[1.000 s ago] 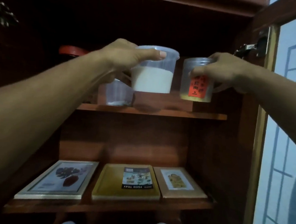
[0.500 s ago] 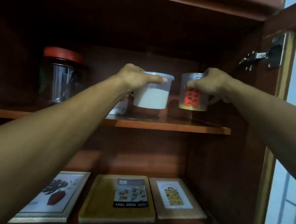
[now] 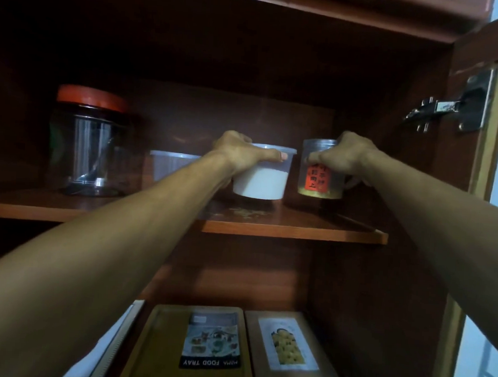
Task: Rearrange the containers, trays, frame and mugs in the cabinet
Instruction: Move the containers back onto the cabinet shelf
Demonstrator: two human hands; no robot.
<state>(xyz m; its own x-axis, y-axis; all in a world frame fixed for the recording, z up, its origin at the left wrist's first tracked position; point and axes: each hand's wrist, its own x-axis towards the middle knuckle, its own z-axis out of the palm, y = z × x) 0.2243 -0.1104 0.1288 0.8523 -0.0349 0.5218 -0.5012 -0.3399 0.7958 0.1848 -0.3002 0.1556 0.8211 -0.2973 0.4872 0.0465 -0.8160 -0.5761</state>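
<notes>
My left hand (image 3: 241,154) grips the rim of a clear tub with white powder (image 3: 261,181), which sits at or just above the upper shelf (image 3: 297,230). My right hand (image 3: 341,159) grips a clear jar with a red label (image 3: 318,181) and a yellow layer at its bottom, deep on the same shelf near the right wall. A second clear tub (image 3: 170,164) stands behind my left forearm. A large clear jar with a red lid (image 3: 89,140) stands at the shelf's left.
On the lower shelf lie a yellow food tray (image 3: 200,351), a smaller wooden tray with a picture (image 3: 289,351) and a framed picture (image 3: 106,351) partly hidden by my left arm. The open cabinet door with its metal hinge (image 3: 445,108) stands at the right.
Both hands have carried their containers deeper into the cabinet and down toward the upper shelf. The view has tilted up, so the red-lidded jar shows fully.
</notes>
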